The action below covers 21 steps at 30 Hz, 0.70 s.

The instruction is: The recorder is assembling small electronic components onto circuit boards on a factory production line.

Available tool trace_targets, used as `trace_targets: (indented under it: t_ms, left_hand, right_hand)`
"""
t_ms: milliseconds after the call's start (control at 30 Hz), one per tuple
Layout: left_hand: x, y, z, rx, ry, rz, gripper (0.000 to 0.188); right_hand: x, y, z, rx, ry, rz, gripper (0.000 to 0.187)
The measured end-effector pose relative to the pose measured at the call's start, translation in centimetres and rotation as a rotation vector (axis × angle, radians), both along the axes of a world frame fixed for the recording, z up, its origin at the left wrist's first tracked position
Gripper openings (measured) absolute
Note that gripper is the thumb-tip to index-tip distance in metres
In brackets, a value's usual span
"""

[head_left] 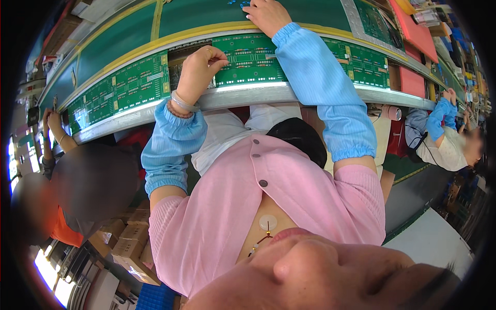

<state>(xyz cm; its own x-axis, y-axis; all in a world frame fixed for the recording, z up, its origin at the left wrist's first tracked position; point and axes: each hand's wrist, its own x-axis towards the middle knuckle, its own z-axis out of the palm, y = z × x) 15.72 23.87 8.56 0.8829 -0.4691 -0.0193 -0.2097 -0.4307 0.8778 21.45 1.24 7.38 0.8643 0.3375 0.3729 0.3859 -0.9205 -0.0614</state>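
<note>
My left hand (199,70) is over the left end of a green circuit board (248,76), its thumb and forefinger pinched together. Whatever is between those fingertips is too small to make out. At the top edge of the view, my right hand (267,16) reaches past the board onto the green work surface. Its fingers are stretched out with the thumb slightly apart, beside a few small blue parts (232,2). Rows of small components stand on the board. Light blue sleeves cover both my forearms.
More circuit boards (132,82) sit along the metal rail (232,97), left and right. Yellow strips (206,32) edge the green surface. A red panel (413,28) lies at right. Co-workers' hands (54,123) are at far left; another person (444,139) sits at right. Cardboard boxes (132,243) stand lower left.
</note>
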Motion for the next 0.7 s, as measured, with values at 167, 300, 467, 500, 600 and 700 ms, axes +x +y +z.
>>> trace_targets:
  t_ms: [167,300,467,500,600,700]
  left_hand:
    - [-1.0,0.0,-0.4,0.132,-0.411,-0.058,0.006]
    - [-1.0,-0.1,-0.7,0.195,-0.429,-0.066,0.005]
    - [-1.1,0.1,-0.9,0.249,-0.468,-0.057,0.005]
    - [-1.1,0.0,-0.9,0.249,-0.469,-0.059,0.005]
    - [-1.2,-0.1,-0.8,0.257,-0.488,-0.061,0.005]
    - [-1.1,-0.1,-0.5,0.268,-0.504,-0.103,0.006]
  right_hand:
    - [-0.8,-0.8,-1.6,0.086,0.027,0.045,0.014]
    - [-0.5,-2.3,-3.1,0.158,-0.184,0.159,0.013]
    - [-1.4,-1.9,-2.2,0.157,-0.197,0.156,0.011]
    - [-1.2,-1.9,-2.2,0.230,-0.075,0.112,0.011]
    - [-0.9,-1.8,-2.2,0.343,-0.017,0.047,0.011]
    - [-1.0,-1.8,-1.9,0.438,-0.043,-0.011,0.011]
